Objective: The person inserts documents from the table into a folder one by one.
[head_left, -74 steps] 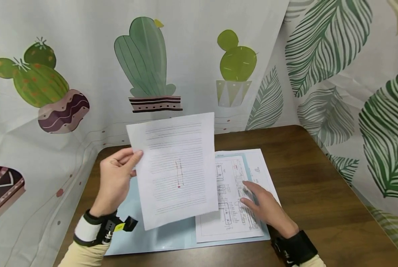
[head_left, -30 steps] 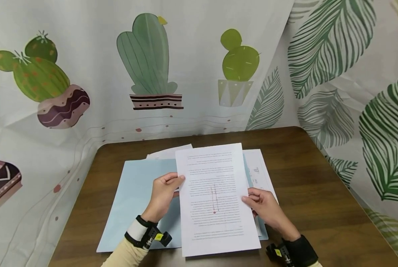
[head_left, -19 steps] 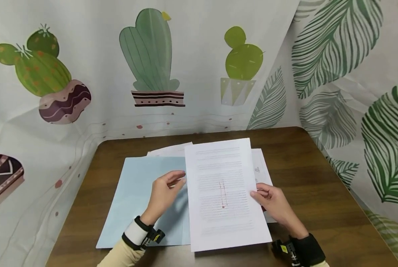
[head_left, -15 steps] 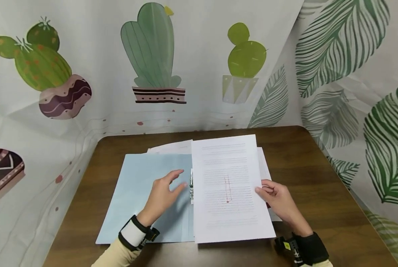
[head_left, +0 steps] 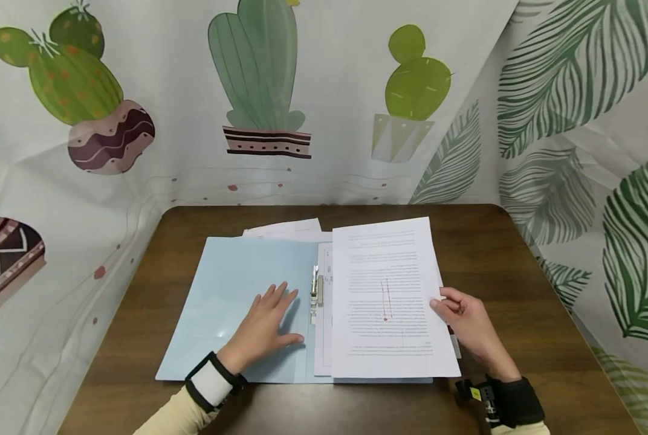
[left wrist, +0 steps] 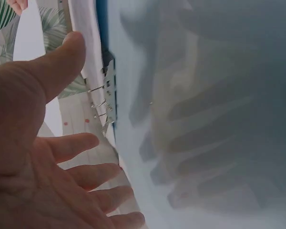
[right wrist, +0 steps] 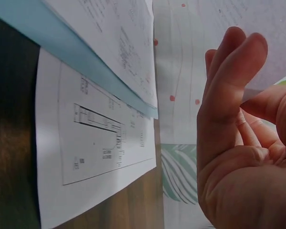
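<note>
My right hand pinches the right edge of a printed sheet of paper with red marks in its middle. The sheet is held up over the right side of an open light-blue folder. Between thumb and fingers the sheet's edge shows in the right wrist view. My left hand is spread over the folder's left cover, fingers straight, holding nothing; its shadow falls on the cover in the left wrist view. A metal clip stands at the folder's spine, beside a drawing sheet mostly hidden under the held paper.
Another drawing sheet lies on the wooden table under the folder's right side. White papers stick out behind the folder. A curtain with printed cacti and leaves hangs along the table's back and sides.
The sheet went from my left hand to both hands, then to my right hand alone, and moved right, uncovering the clip. My left hand let go and spread over the cover.
</note>
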### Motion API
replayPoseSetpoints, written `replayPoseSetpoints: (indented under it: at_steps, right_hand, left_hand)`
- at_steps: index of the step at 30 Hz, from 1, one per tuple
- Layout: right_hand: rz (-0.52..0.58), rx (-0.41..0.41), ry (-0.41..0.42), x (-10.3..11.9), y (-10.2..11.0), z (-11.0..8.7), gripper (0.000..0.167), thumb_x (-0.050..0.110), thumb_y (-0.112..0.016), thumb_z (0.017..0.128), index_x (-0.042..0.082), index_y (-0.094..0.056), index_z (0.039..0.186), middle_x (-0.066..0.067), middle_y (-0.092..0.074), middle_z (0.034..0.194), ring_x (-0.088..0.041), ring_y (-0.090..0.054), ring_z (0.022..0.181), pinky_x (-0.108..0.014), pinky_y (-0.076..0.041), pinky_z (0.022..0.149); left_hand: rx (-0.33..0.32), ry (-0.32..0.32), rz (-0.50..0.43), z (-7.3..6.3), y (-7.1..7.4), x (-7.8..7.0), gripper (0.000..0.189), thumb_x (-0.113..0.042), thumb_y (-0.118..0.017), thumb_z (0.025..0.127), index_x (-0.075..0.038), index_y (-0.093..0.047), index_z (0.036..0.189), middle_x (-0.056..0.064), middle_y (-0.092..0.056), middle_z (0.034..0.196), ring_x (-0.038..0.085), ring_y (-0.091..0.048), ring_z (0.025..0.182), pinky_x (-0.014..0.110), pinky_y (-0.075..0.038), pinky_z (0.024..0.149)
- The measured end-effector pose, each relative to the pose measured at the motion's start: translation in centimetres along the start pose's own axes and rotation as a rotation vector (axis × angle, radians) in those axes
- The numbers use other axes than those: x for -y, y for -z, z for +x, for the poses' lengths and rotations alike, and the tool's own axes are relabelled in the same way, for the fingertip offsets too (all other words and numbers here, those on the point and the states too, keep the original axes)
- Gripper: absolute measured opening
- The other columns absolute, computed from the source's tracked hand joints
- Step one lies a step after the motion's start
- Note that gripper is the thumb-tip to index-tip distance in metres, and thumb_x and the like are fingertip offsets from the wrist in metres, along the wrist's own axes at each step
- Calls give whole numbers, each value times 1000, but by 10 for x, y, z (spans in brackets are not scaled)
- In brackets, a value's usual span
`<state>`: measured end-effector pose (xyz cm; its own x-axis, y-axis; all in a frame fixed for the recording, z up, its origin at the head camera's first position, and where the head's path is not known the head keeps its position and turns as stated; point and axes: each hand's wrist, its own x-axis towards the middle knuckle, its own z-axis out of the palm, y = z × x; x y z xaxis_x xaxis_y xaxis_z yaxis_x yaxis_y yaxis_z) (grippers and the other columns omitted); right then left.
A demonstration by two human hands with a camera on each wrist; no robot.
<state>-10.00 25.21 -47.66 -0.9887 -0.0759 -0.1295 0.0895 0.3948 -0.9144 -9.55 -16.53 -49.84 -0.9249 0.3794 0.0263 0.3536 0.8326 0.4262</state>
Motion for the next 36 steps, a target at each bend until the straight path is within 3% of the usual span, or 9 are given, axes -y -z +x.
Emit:
replayPoseSetpoints:
  at_steps: [10, 25, 36]
  right_hand:
    - [-36, 13, -37, -9, -9, 7, 37, 17, -64, 103, -2, -60, 135, -17, -76, 103, -20, -72, 79, -31, -58, 66]
    - [-26, 48, -78, -8, -26, 16, 40, 16, -64, 103, -5, -58, 137, -16, -76, 105, -20, -69, 78, -30, -55, 63]
    - [-86, 41, -82, -9, -34, 22, 41, 17, -64, 103, -4, -58, 138, -16, -76, 103, -21, -69, 77, -29, -56, 64]
  left_hand:
    - [86, 42, 15, -8, -10, -3, 94, -47, -89, 76, -1, -52, 149, 30, -36, 158, 55, -27, 147, 73, -22, 112]
    - [78, 61, 30, -11, -16, -4, 88, -43, -90, 76, -1, -56, 145, 29, -36, 159, 54, -25, 148, 74, -24, 111]
    - [89, 74, 34, -9, -19, -2, 89, -45, -90, 76, -2, -55, 146, 28, -36, 160, 53, -25, 149, 74, -24, 111]
